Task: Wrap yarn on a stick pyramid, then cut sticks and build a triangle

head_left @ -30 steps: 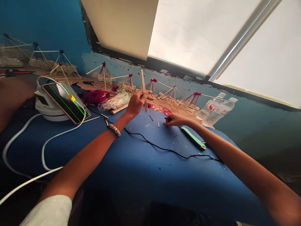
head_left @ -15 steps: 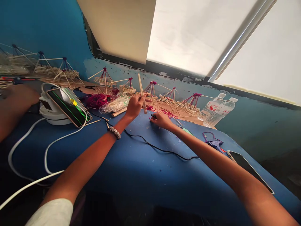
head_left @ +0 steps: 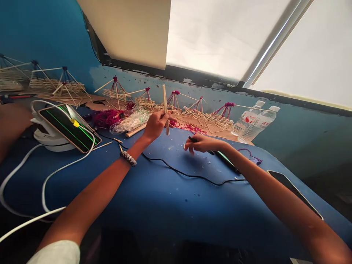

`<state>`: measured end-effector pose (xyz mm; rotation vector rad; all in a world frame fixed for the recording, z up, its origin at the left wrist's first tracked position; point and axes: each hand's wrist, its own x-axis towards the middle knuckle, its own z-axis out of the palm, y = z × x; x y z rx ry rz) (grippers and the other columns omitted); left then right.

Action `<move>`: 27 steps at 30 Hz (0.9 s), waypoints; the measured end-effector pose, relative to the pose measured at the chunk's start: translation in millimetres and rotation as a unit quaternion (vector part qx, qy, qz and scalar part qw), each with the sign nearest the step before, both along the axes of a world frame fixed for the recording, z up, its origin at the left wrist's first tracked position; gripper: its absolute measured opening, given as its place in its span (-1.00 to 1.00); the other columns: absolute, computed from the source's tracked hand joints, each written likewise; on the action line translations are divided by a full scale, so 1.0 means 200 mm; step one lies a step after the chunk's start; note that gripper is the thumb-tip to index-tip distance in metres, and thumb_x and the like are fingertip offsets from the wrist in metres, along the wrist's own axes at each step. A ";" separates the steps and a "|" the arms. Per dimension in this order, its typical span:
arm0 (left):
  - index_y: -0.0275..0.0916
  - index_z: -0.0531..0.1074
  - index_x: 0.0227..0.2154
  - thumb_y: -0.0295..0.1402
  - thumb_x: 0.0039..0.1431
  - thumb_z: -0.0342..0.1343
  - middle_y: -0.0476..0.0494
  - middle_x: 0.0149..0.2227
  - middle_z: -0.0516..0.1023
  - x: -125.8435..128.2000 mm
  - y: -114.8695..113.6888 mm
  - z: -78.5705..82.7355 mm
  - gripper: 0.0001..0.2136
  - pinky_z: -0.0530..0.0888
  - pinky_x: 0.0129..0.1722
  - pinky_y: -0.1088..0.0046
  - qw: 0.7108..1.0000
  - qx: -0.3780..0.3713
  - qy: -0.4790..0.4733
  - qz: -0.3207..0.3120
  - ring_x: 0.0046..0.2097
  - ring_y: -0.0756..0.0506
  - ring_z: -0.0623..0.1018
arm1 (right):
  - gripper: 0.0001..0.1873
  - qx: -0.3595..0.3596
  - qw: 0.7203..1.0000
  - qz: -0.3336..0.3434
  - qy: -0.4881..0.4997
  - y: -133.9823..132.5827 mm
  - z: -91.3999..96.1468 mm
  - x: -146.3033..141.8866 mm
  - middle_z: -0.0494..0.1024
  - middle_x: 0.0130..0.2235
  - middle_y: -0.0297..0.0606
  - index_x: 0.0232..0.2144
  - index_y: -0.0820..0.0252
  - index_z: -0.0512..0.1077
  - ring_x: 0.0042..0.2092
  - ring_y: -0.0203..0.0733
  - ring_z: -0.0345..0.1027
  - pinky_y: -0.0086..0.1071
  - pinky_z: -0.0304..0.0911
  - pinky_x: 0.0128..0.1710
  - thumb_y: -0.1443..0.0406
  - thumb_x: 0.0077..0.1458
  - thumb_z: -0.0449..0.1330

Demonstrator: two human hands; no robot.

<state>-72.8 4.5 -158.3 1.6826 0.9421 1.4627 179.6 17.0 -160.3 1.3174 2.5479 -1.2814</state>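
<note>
Near the far edge of the blue bench, the left hand holds a thin bundle of wooden sticks upright, pinched between thumb and fingers, with the long part standing above the hand and the short part below it. The right hand is well apart from it, low over the bench, and its fingers pinch a small dark item; I cannot say exactly what this is. Just beyond this hand lies a long green-edged tool, and a black cable runs across the bench. Along the far edge stand pyramid-shaped stick models with yarn tied at the tops, while a loose heap of magenta yarn and a plastic bag of sticks lie behind the left hand. For good work, I think, a firm pinch with the stick ends level is best, so that none slips out, and the right hand does best to stay steady.
</note>
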 end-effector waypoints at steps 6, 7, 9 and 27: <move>-0.41 0.54 -0.05 -0.14 0.42 0.10 -0.35 -0.18 0.73 0.01 0.00 -0.02 -0.63 0.61 -0.42 0.46 1.000 0.009 0.020 -0.012 -0.43 -0.07 0.69 | -0.80 0.039 0.929 -0.271 0.250 0.12 0.03 -0.05 0.62 -0.16 -0.18 -0.18 0.22 0.48 -0.30 -0.33 0.47 -0.48 0.40 -0.34 0.44 0.11 0.21; -0.41 0.53 -0.05 -0.11 0.41 0.11 -0.35 -0.19 0.73 0.01 0.00 -0.02 -0.61 0.61 -0.42 0.45 1.000 0.007 0.020 -0.013 -0.43 -0.08 0.69 | -0.84 0.099 0.892 -0.330 0.291 0.15 0.05 -0.05 0.61 -0.17 -0.19 -0.22 0.22 0.45 -0.31 -0.35 0.46 -0.49 0.40 -0.33 0.47 0.14 0.16; -0.40 0.52 -0.04 -0.08 0.40 0.12 -0.33 -0.20 0.74 0.01 0.00 -0.01 -0.59 0.62 -0.41 0.45 1.000 0.001 0.014 -0.015 -0.42 -0.08 0.69 | -0.89 0.162 0.857 -0.374 0.316 0.18 0.08 -0.02 0.58 -0.26 -0.22 -0.24 0.21 0.42 -0.39 -0.37 0.42 -0.50 0.37 -0.42 0.44 0.24 0.11; -0.21 0.48 0.03 -0.15 0.44 -0.03 -0.17 -0.16 0.72 0.12 -0.09 -0.03 -0.68 0.61 -0.39 0.41 0.966 -0.034 0.248 0.056 -0.36 -0.10 0.71 | -0.62 0.301 0.909 -0.254 -0.138 -0.31 0.00 0.59 0.52 -0.34 -0.20 -0.33 0.17 0.48 -0.36 -0.17 0.32 -0.31 0.13 -0.37 -0.03 0.12 0.26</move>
